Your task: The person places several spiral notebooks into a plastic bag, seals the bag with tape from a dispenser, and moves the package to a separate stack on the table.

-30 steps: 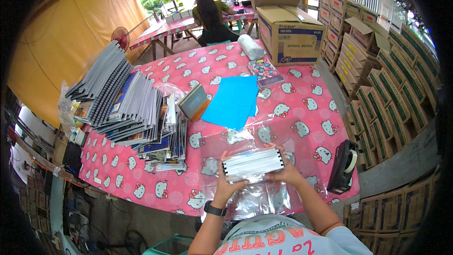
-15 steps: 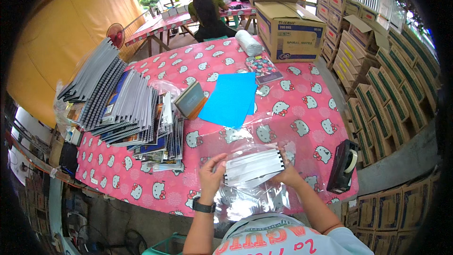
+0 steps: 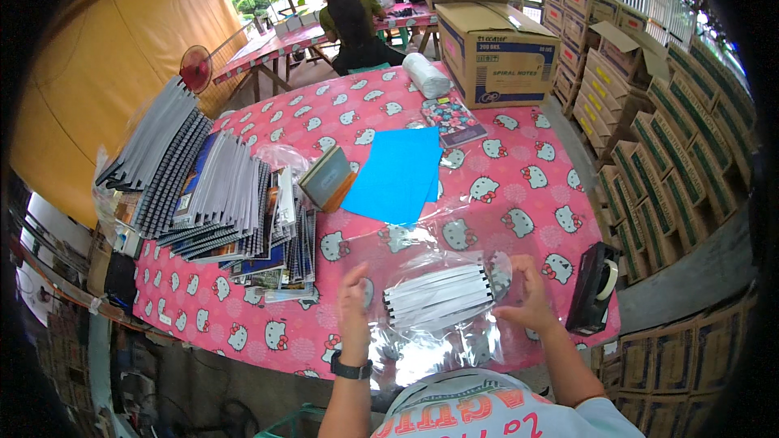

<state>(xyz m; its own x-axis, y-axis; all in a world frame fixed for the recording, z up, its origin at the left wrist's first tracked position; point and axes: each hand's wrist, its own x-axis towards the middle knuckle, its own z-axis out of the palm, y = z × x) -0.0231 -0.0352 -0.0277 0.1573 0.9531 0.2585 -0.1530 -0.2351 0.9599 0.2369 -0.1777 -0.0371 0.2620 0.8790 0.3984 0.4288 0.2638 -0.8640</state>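
Observation:
A small stack of spiral notebooks (image 3: 438, 292) with white page edges and black bindings lies in front of me on clear plastic film (image 3: 422, 357), which spreads over the near side of the table. My left hand (image 3: 354, 308), with a dark watch on the wrist, is raised left of the stack, fingers stretched and nothing in them. On the other side my right hand (image 3: 529, 298) is spread, thumb apart from the fingers, beside the film's edge. Whether it touches the film I cannot tell. Both hands are apart from the notebooks.
Piles of spiral notebooks (image 3: 219, 186) cover the table's left. Beyond the film lie blue sheets (image 3: 393, 174), a small upright box (image 3: 329, 178), a floral notebook (image 3: 454, 122) and a white roll (image 3: 426, 75). A tape dispenser (image 3: 591, 288) stands right; a carton (image 3: 499, 53) stands behind.
Both hands have come away from the sides of the notebook stack and opened, the left moving left and the right moving right. The stack now rests on the film without being held.

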